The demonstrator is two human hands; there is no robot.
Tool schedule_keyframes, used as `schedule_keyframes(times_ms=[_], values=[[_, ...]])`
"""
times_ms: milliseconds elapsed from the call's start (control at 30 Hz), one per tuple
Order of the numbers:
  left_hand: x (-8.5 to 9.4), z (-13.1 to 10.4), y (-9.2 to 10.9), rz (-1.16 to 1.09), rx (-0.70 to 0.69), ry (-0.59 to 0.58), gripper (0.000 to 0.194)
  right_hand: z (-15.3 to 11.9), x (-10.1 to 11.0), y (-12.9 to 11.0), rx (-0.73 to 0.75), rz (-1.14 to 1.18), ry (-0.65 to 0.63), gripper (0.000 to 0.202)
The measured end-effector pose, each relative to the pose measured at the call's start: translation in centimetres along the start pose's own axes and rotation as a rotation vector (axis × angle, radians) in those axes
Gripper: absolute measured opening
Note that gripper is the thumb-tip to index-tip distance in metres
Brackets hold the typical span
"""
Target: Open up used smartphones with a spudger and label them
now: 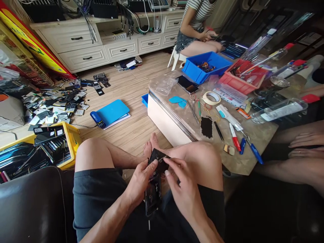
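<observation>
Between my knees my left hand grips a dark phone with its inner parts exposed, the thumb pressing on it. A black flat piece stands up at an angle from the phone's upper end. My right hand is at the right edge of that black piece, its fingertips touching or nearly touching it. The right fingers are bent and partly apart; whether they pinch anything small cannot be made out.
To the right, a low table bears a blue bin, a red bin, tape and tools. A yellow crate of phone parts and a pile of batteries lie left. People sit beyond the table and at right.
</observation>
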State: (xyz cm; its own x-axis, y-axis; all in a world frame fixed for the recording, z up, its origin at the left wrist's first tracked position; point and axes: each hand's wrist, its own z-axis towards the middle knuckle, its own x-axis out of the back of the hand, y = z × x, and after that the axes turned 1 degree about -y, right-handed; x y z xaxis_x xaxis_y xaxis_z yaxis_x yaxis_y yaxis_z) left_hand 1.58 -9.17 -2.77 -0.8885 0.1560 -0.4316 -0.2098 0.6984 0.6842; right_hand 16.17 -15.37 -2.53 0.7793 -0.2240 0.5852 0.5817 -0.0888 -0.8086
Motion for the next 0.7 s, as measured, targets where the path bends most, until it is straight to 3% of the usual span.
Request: schedule_keyframes(times_ms=[100,233,300,500,700], values=[[0.2,0.0,0.5,-0.12,0.089,-0.045,0.049,1.0,1.1,0.5,-0.231,0.224,0.05,0.037],[-0.1,0.1,0.9,-0.168,0.075,-0.12,0.042,2.0,1.8,0.0,-0.428,0.502,-0.139,0.048],[0.0,0.2,0.8,-0.179,0.083,-0.168,0.038,2.2,1.9,-0.4,-0.444,0.582,-0.206,0.046],[0.7,0.5,0.0,-0.197,0.182,-0.19,0.037,2.3,2.0,0.0,-0.452,0.615,-0.226,0.041],[0.6,0.4,0.9,-0.126,0.047,-0.16,0.036,2.4,2.5,0.0,-0.477,0.685,-0.288,0.045]])
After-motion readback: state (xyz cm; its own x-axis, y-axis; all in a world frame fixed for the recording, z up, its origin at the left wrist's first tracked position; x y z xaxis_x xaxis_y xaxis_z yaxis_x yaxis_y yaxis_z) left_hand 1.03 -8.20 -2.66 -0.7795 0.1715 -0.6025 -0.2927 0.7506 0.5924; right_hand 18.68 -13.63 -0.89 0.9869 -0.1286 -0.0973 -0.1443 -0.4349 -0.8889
